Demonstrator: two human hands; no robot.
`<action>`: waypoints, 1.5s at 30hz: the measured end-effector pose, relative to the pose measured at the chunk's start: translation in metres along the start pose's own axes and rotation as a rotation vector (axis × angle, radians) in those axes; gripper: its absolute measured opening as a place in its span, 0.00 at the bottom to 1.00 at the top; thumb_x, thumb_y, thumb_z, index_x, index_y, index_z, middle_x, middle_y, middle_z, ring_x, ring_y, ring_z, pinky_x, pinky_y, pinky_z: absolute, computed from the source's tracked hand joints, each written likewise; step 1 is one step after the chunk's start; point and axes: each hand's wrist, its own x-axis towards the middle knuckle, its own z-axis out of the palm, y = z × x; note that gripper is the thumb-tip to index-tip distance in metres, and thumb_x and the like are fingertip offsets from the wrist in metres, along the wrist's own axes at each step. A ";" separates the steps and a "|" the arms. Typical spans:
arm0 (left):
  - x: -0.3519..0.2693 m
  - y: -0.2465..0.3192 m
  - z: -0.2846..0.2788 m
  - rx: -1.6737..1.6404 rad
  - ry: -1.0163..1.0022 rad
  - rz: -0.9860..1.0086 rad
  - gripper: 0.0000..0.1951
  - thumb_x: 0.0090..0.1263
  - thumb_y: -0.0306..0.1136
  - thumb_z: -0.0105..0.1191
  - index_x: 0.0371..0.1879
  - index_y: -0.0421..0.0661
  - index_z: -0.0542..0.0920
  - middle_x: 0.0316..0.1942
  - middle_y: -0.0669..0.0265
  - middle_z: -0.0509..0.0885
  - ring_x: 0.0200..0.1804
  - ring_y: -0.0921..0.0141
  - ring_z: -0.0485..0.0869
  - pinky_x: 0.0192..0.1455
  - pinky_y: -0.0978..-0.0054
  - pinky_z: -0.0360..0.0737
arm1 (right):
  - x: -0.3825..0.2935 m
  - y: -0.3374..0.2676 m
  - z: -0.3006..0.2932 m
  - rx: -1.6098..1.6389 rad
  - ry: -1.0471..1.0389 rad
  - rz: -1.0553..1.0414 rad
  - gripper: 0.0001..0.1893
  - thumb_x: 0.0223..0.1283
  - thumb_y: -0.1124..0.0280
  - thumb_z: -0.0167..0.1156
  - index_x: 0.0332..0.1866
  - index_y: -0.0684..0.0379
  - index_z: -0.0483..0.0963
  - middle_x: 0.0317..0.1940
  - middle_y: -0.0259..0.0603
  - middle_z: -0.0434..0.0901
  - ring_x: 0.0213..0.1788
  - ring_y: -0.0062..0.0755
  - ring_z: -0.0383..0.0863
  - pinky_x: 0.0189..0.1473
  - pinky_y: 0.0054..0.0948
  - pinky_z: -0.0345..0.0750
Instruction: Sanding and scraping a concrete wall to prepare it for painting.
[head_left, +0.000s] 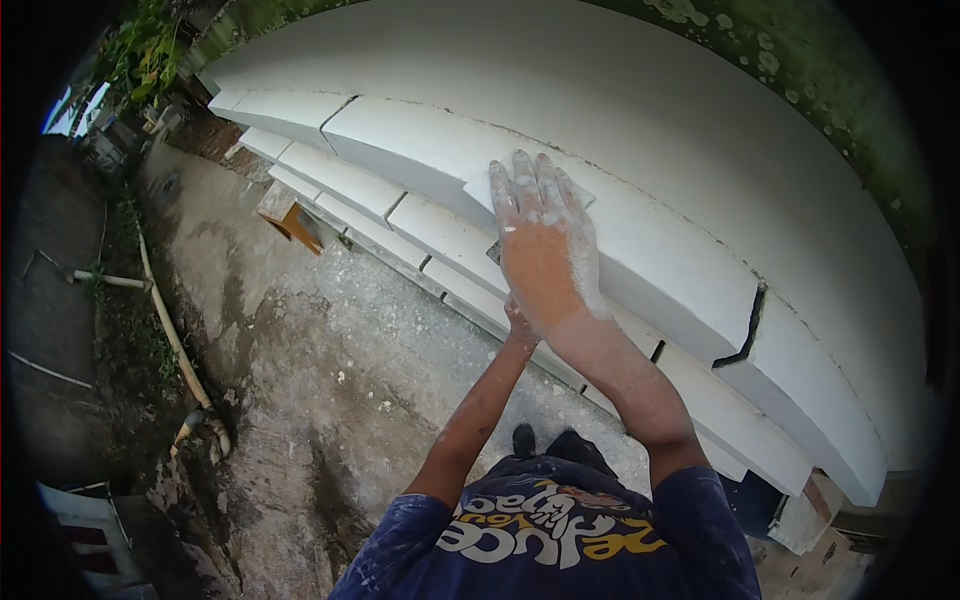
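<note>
My right hand (545, 240), coated in white dust, lies flat over a thin white sheet (480, 193). Corners of the sheet stick out on both sides of the fingers, against the edge of the topmost white ledge (420, 139). Whether the sheet is sandpaper cannot be told. Lower down, my left hand (519, 319) shows only in part, because the right hand and wrist cover its fingers. A small dark grey piece (493, 253) peeks out beside the right hand; what holds it is hidden.
Stepped white ledges (442, 225) with dark gaps run below a smooth white wall (600, 82). An orange-brown support (294, 229) stands under their far end. Stained concrete ground (322, 360) lies at my feet, with a long pipe (171, 322) farther left.
</note>
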 end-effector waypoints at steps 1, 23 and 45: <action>-0.001 0.003 -0.004 -0.002 0.014 0.001 0.30 0.62 0.57 0.51 0.57 0.51 0.82 0.41 0.48 0.82 0.34 0.50 0.79 0.35 0.52 0.76 | 0.011 -0.007 0.005 -0.088 -0.037 0.009 0.37 0.54 0.73 0.64 0.74 0.56 0.66 0.74 0.47 0.67 0.78 0.47 0.62 0.79 0.42 0.60; 0.005 -0.010 0.003 -0.018 0.111 0.078 0.28 0.62 0.51 0.55 0.62 0.54 0.80 0.38 0.51 0.80 0.32 0.52 0.77 0.33 0.55 0.74 | -0.073 0.053 -0.036 0.210 0.090 0.053 0.27 0.60 0.70 0.60 0.68 0.51 0.74 0.68 0.37 0.76 0.72 0.41 0.72 0.73 0.40 0.69; 0.028 0.006 -0.018 -0.089 0.096 0.020 0.33 0.69 0.60 0.42 0.56 0.43 0.81 0.39 0.46 0.79 0.37 0.47 0.77 0.40 0.48 0.73 | -0.068 0.060 -0.043 0.103 0.108 0.210 0.24 0.60 0.78 0.62 0.63 0.53 0.78 0.66 0.38 0.78 0.70 0.41 0.75 0.67 0.42 0.76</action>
